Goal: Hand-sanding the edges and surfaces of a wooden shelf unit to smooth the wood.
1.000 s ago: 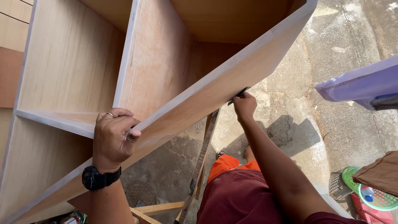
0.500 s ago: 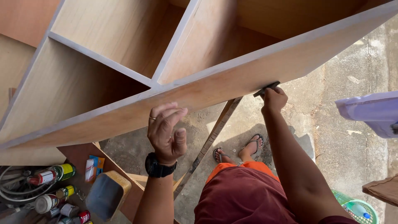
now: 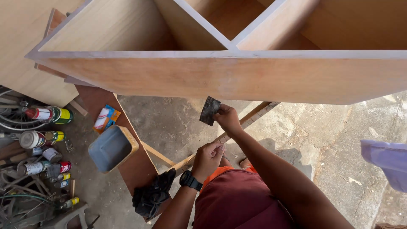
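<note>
Our right hand (image 3: 227,118) pinches a dark sandpaper sheet (image 3: 209,110) just under the wooden cabinet's (image 3: 220,78) front edge | left hand (image 3: 207,159) loosely curled, holding nothing, fingertips hidden | cabinet cut off right | blue tub (image 3: 111,148) looks empty | half a second ago our left hand touched the cabinet; now lower.

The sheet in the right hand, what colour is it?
Dark grey, nearly black; the sheet shows best in the head view.
</note>
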